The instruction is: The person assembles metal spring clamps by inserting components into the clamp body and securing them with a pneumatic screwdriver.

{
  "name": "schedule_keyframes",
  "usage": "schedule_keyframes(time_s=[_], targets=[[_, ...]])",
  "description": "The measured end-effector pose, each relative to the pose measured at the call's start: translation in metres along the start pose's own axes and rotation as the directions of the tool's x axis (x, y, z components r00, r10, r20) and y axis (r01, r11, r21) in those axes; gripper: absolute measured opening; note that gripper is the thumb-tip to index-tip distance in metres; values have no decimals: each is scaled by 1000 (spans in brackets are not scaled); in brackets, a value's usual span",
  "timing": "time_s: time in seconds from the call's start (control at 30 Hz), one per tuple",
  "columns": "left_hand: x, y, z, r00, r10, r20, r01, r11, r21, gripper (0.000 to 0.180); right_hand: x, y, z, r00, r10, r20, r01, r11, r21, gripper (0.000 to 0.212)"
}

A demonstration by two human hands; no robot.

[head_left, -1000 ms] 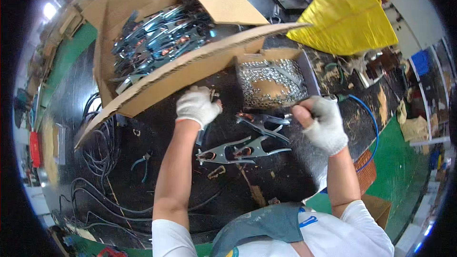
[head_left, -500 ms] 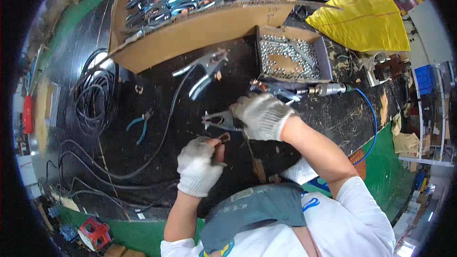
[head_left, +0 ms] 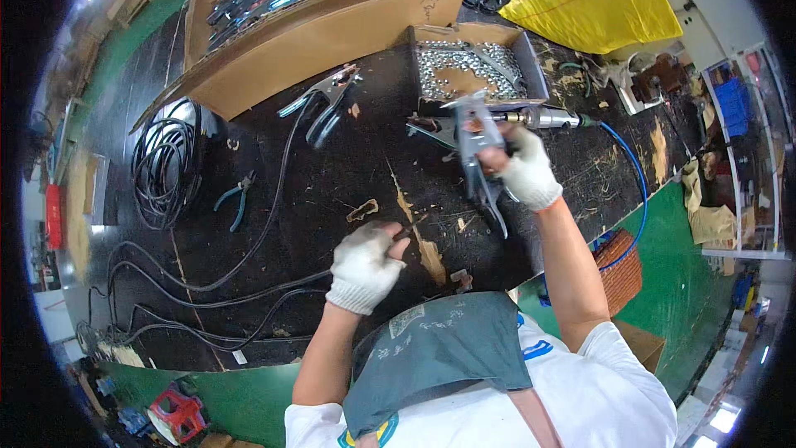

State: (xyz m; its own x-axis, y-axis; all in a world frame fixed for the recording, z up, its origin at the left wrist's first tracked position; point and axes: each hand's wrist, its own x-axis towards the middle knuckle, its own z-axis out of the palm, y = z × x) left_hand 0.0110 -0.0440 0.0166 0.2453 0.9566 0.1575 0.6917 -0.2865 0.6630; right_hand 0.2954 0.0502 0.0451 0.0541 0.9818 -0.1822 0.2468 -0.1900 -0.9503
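Observation:
My right hand (head_left: 531, 172), in a white knitted glove, grips a silvery ground clamp (head_left: 474, 149) and holds it over the right part of the bench, its handles pointing down. Behind it, another clamp (head_left: 431, 129) lies partly hidden beside a pneumatic screwdriver (head_left: 551, 118) with a blue air hose. My gloved left hand (head_left: 365, 270) is low over the bench, fingers curled together; anything within them is too small to make out. Farther off, a third ground clamp (head_left: 327, 99) lies with a black cable (head_left: 282, 207) running from it.
A cardboard box (head_left: 315, 46) of clamps stands at the back, beside a small carton (head_left: 537, 62) of shiny nuts. Coiled cable (head_left: 168, 170) and blue-handled pliers (head_left: 236, 199) lie left. A yellow sack (head_left: 597, 0) sits at the back right; loose cables cross the bench's left front.
My right hand has lifted the ground clamp from the bench middle and carried it right, turning its handles downward. My left hand has shifted slightly right. The head view has shifted too.

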Motion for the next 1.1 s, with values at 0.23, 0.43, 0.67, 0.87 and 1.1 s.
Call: schedule_keyframes(time_s=[0.23, 0.43, 0.67, 0.87, 1.1], targets=[[12, 22, -39, 997, -64, 42, 68, 990, -122, 27, -30, 14, -34, 965, -146, -220, 210, 930, 303, 41], [16, 34, -55, 989, 141, 49, -130, 974, -185, 28, -54, -12, -13, 979, -192, -62, 190, 777, 600, 58], [4, 21, -62, 957, 237, 169, -201, 958, -202, 37, -94, -10, 15, 843, -291, 453, 138, 930, 342, 52], [-4, 15, -57, 952, 250, 175, -199, 943, -268, 44, -91, -2, 34, 748, -306, 590, -79, 841, 536, 55], [-4, 7, -52, 945, 288, 157, -239, 932, -271, 47, -96, -17, 43, 865, -305, 399, 21, 816, 577, 47]])
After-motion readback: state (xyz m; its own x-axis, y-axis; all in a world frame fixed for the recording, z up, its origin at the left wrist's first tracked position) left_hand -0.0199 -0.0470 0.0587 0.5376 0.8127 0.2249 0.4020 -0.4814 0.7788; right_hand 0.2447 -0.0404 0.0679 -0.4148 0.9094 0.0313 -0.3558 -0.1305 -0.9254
